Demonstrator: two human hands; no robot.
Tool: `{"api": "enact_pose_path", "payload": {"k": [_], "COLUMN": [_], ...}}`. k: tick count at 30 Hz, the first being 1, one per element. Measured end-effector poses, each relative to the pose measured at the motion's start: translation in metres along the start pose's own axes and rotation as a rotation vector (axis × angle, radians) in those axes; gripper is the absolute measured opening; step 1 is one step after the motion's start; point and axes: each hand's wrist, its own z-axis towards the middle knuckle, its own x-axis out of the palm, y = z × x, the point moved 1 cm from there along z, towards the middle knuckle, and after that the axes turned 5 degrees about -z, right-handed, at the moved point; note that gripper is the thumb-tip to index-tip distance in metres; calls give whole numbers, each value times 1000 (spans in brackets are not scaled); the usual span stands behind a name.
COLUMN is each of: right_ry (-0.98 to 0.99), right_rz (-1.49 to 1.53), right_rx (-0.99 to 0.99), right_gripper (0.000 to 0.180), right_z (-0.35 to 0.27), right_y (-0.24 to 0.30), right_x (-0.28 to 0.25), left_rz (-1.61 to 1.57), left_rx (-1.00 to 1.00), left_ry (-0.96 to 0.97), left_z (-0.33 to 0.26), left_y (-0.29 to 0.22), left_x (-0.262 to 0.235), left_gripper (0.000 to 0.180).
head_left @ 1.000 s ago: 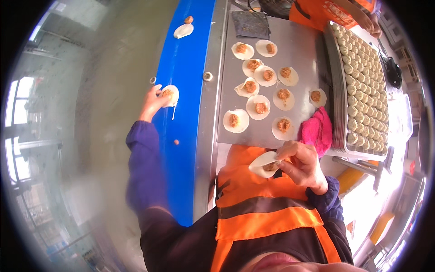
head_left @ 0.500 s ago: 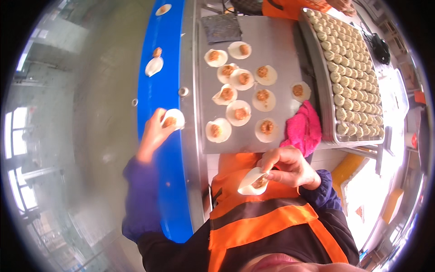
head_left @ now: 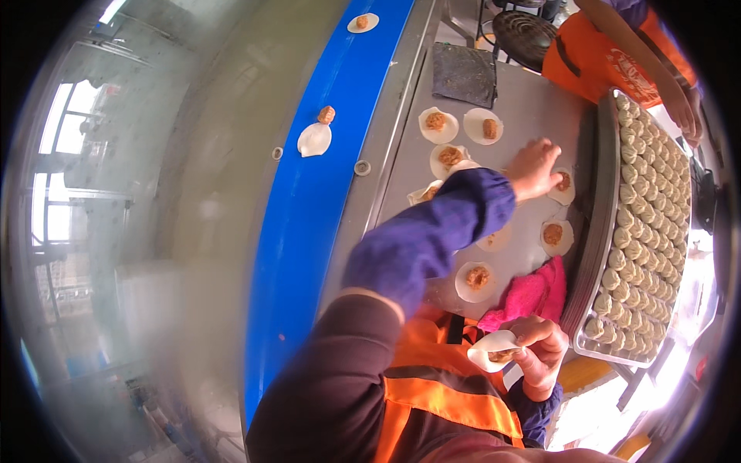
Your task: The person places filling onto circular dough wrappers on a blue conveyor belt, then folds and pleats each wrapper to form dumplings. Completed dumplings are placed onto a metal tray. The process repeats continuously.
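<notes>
My left hand (head_left: 535,170) stretches over the metal table, fingers apart and holding nothing that shows. Beside its thumb lies a round dough wrapper with meat filling (head_left: 564,187); whether they touch I cannot tell. Just nearer lies another filled wrapper (head_left: 556,236). Close to my apron, my right hand (head_left: 541,351) pinches the edge of a partly folded dumpling wrapper (head_left: 494,351), with brown filling showing inside. More filled wrappers (head_left: 437,123) are spread over the table, some hidden beneath my left forearm.
At left runs a blue conveyor belt (head_left: 340,92) carrying a wrapper (head_left: 314,140) with a lump of filling beside it. A stacked metal tray (head_left: 590,309) of shaped dumplings stands at right. A pink cloth (head_left: 532,293) lies near me. Another person's arm (head_left: 656,62) is at far right.
My left hand has swung from the belt across to the table's right side and let go of its filled wrapper, which now lies there. My right hand still grips its wrapper. The view has shifted.
</notes>
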Motion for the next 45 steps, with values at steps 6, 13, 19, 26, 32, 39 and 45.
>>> {"api": "enact_pose_path", "payload": {"k": [6, 13, 19, 26, 32, 39, 45], "right_ry": [105, 257, 253, 283, 327, 336, 301], "right_rz": [37, 31, 16, -15, 2, 22, 134], "right_rx": [35, 48, 54, 79, 69, 162, 153], "right_gripper": [11, 11, 10, 10, 10, 8, 8], "right_z": [11, 21, 7, -3, -8, -11, -9], "right_y": [-12, -6, -6, -2, -3, -2, -4], "right_x": [5, 46, 69, 86, 85, 68, 35], "left_rz": [703, 647, -10, 349, -79, -363, -314], "left_rx": [-32, -444, -435, -534, -905, -1053, -1080], "left_ry": [-499, -297, -720, -398, -301, -149, -93], "left_z": [-79, -183, -250, -317, -343, -347, -318], "left_y": [80, 117, 103, 70, 68, 6, -61], "left_x": [-249, -352, -381, -392, -400, -389, -369], "left_gripper": [42, 30, 24, 42, 26, 16, 19]}}
